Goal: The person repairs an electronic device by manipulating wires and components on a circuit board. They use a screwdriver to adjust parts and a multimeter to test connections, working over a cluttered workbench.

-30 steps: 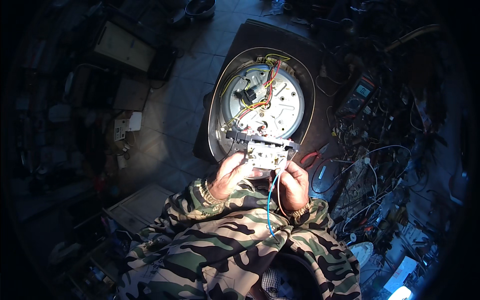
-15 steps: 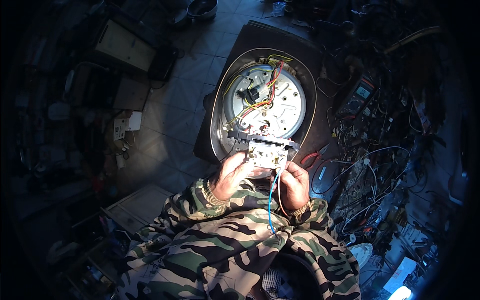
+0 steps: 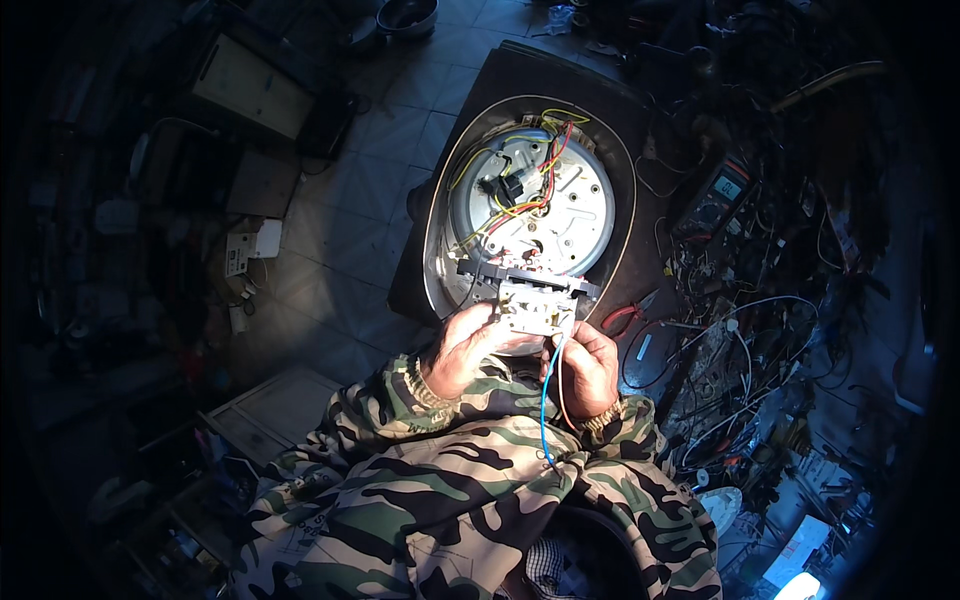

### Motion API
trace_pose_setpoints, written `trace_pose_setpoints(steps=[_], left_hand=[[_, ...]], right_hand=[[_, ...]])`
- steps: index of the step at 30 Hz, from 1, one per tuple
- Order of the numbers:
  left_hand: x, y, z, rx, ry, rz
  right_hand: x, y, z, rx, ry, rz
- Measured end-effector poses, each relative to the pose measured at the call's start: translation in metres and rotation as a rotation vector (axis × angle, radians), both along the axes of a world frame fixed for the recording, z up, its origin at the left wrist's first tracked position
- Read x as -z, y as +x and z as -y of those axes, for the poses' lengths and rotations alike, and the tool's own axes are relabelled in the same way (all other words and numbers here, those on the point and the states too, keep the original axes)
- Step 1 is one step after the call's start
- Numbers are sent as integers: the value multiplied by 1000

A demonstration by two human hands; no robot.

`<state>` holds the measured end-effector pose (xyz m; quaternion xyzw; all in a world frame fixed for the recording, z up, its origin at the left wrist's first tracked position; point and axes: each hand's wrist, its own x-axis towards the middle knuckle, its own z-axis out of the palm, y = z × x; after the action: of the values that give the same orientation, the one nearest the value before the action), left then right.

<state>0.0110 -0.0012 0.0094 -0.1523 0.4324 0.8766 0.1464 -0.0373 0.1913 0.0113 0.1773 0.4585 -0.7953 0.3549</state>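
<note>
An open appliance housing (image 3: 625, 200) holds a round metal plate (image 3: 577, 200) with red, yellow and black wires. At its near end, a white component board (image 3: 532, 308) is attached beside a black bracket (image 3: 580, 287). My left hand (image 3: 455, 355) is closed on the board's left side, fingertips partly hidden behind it. My right hand (image 3: 588, 368) is closed at the board's lower right corner, where a blue wire (image 3: 543, 410) and a pale pinkish wire (image 3: 562, 400) hang from between the fingers down onto my camouflage clothing. What exactly the right fingertips pinch is too small to tell.
The housing rests on a dark board (image 3: 480, 80). Red-handled pliers (image 3: 625, 320) and a multimeter (image 3: 710, 195) lie to the right among tangled cables and scattered parts. A cabinet (image 3: 245, 85) and small boxes stand at the left on the tiled floor (image 3: 350, 250); a pot (image 3: 405, 15) is at the back.
Both hands stay on the board with almost the same grip. The housing and hands appear only very slightly further right in the picture than a second earlier.
</note>
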Motion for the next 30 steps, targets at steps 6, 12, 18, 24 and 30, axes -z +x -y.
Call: trace_pose_setpoints(steps=[6,12,18,24,30], left_hand=[[7,8,-3,-72,122,-14],[8,10,-3,-104,174,-42],[15,10,-2,-93,216,-67],[19,12,-1,-109,250,-78],[28,17,-1,-114,238,-98]], right_hand=[[3,2,-1,-23,34,-121],[5,4,-1,-30,83,-123],[3,4,-1,-33,91,-174],[-1,4,2,-25,93,-166],[-4,3,3,-30,103,-140]])
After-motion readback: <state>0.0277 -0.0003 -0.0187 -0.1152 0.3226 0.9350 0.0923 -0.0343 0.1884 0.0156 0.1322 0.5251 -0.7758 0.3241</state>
